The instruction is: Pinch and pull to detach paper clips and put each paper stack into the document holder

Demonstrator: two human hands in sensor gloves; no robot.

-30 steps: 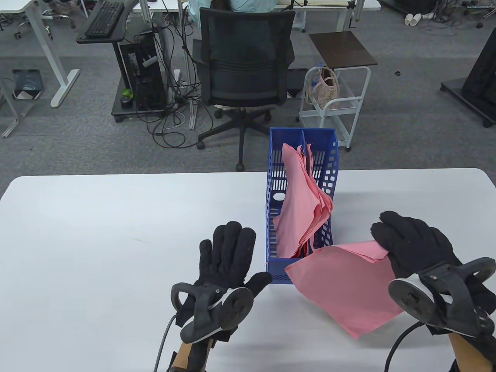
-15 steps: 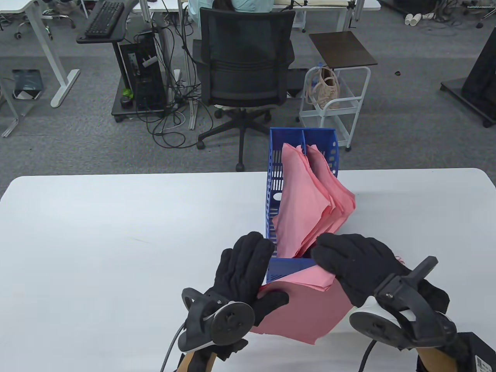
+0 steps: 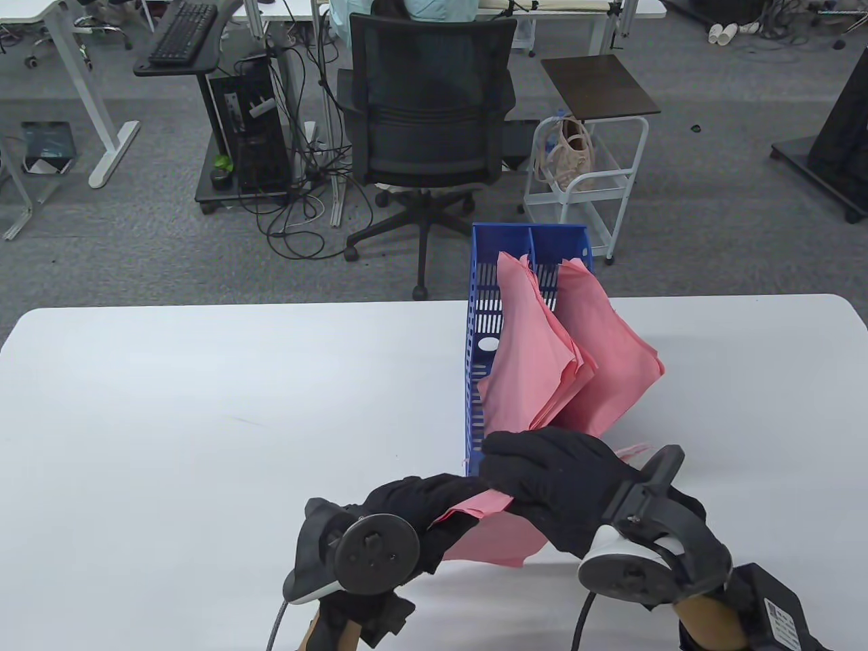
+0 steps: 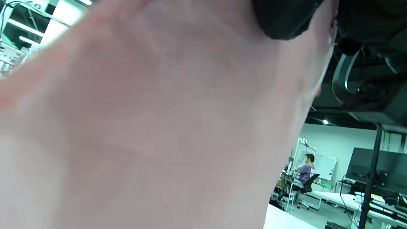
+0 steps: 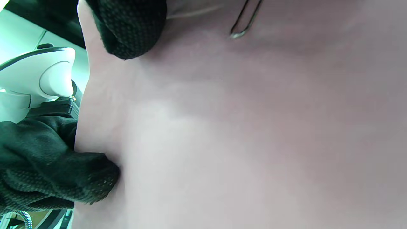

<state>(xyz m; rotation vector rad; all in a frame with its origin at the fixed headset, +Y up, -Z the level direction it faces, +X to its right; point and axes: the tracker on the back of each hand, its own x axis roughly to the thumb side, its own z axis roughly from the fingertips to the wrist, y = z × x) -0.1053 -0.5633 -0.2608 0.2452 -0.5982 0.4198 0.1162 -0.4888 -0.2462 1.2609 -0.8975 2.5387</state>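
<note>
Stack: pink paper stack (image 3: pixel 491 536) held above the counter (image 3: pixel 203 420), just before the blue document holder (image 3: pixel 478 325).
Clip: paper clip (image 5: pixel 243 22) on the stack's edge, beside the right hand (image 3: pixel 563 488)'s fingertip (image 5: pixel 130 28).
Fingers: both hands pinch the stack; left hand (image 3: pixel 413 505) grips its left corner.
Nearer: right hand.

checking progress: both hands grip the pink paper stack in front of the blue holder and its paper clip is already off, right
Not quite. Both hands, left hand and right hand, do grip the pink paper stack before the blue holder, but the right wrist view shows the paper clip on it.
</note>
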